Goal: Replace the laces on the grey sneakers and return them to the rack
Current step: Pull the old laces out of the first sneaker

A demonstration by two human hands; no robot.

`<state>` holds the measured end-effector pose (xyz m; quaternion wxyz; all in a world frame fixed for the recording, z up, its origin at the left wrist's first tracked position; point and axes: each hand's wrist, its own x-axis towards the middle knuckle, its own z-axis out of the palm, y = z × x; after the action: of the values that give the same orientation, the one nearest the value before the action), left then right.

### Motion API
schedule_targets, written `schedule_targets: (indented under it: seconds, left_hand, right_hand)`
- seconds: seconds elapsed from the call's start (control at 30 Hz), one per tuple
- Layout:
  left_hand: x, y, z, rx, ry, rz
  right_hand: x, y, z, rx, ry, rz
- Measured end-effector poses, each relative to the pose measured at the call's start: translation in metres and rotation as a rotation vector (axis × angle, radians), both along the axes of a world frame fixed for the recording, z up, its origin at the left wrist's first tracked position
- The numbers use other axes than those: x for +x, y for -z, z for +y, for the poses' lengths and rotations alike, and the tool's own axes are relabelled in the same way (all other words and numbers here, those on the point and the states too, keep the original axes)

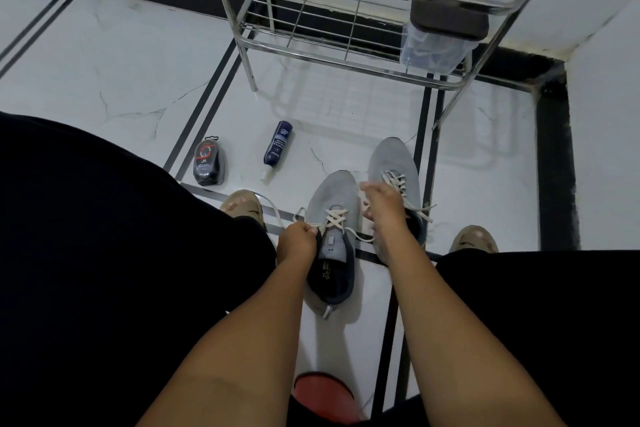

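Your left hand pinches the cream lace on the near grey mesh sneaker at lower centre; your right hand, blurred, seems loosely spread. Both look laced; tying and racking on the steel wire rack remain.

The right hand is motion-blurred, so its grip cannot be read, and it hides the heel of the sneaker at one o'clock. The rack is cut off at twelve o'clock. Print on the bottle is too small to read.
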<state>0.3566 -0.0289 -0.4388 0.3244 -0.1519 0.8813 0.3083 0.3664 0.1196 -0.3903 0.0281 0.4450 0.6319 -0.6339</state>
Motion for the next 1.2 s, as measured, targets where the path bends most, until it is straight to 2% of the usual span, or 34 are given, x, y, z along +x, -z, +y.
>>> schedule_targets:
  seconds: [0.03, 0.07, 0.1, 0.17, 0.23, 0.3, 0.33, 0.4, 0.5, 0.53, 0.67, 0.8, 0.83, 0.87, 0.9, 0.97, 1.0, 1.03, 1.1, 1.17, 1.2]
  left_hand:
    - [0.000, 0.000, 0.000, 0.002, 0.001, 0.001]
    - [0.000, 0.000, 0.000, 0.004, 0.005, 0.001]
    - [0.000, 0.000, 0.000, 0.006, 0.009, 0.003]
    - [0.000, -0.001, -0.001, 0.008, 0.020, 0.006]
    - [0.000, -0.002, 0.000, 0.027, 0.019, 0.012]
    - [0.001, -0.004, 0.001, 0.057, 0.010, 0.019]
    - [0.001, -0.005, 0.001, 0.061, 0.022, 0.024]
    - [-0.002, -0.008, 0.002, 0.060, 0.083, 0.044]
    - [-0.007, -0.010, 0.004, 0.039, 0.193, 0.113]
    - [-0.008, -0.010, 0.005, 0.028, 0.242, 0.133]
    - [-0.005, -0.007, 0.006, -0.013, 0.473, 0.219]
    - [-0.001, 0.000, 0.008, -0.138, 0.659, 0.223]
    - [-0.004, -0.004, 0.011, -0.118, 0.617, 0.201]
    - [-0.008, -0.007, 0.011, -0.069, 0.488, 0.152]
    - [-0.011, -0.010, 0.009, -0.015, 0.337, 0.122]
    - [-0.009, -0.010, 0.001, 0.178, -0.112, -0.011]
    - [-0.013, -0.007, 0.001, 0.226, -0.230, -0.042]
    - [-0.015, -0.002, 0.000, 0.123, -0.078, -0.014]
    - [-0.013, 0.008, 0.001, -0.117, 0.262, 0.214]
    - [-0.008, 0.013, 0.009, -0.133, 0.462, 0.299]
    - [-0.007, 0.017, 0.015, -0.107, 0.476, 0.327]
  right_hand:
    - [0.001, 0.008, -0.004, 0.226, -0.238, -0.052]
    - [0.004, 0.016, -0.013, 0.340, -0.396, -0.085]
    - [0.006, 0.024, -0.020, 0.377, -0.460, -0.110]
    - [0.012, 0.031, -0.030, 0.342, -0.353, -0.130]
    - [0.014, 0.029, -0.026, 0.270, -0.154, -0.115]
    - [0.006, 0.020, -0.008, 0.192, 0.089, -0.028]
    - [0.002, 0.016, 0.001, 0.217, 0.154, 0.013]
    - [0.000, 0.010, 0.013, 0.421, 0.064, -0.012]
    - [0.012, 0.009, 0.006, 0.805, -0.245, -0.184]
    - [0.017, 0.014, -0.001, 0.808, -0.343, -0.221]
    - [0.044, 0.035, -0.025, 0.504, -0.757, -0.379]
    - [0.048, 0.045, -0.021, 0.430, -0.702, -0.386]
    - [0.048, 0.049, -0.019, 0.378, -0.657, -0.385]
    - [0.049, 0.053, -0.016, 0.325, -0.597, -0.385]
    - [0.051, 0.057, -0.012, 0.280, -0.542, -0.393]
    - [0.055, 0.063, -0.011, 0.215, -0.491, -0.408]
    - [0.055, 0.064, -0.011, 0.196, -0.504, -0.403]
    - [0.053, 0.064, -0.013, 0.211, -0.546, -0.387]
    - [0.048, 0.059, -0.017, 0.295, -0.635, -0.382]
    - [0.045, 0.056, -0.019, 0.339, -0.656, -0.378]
    - [0.045, 0.055, -0.019, 0.353, -0.658, -0.383]
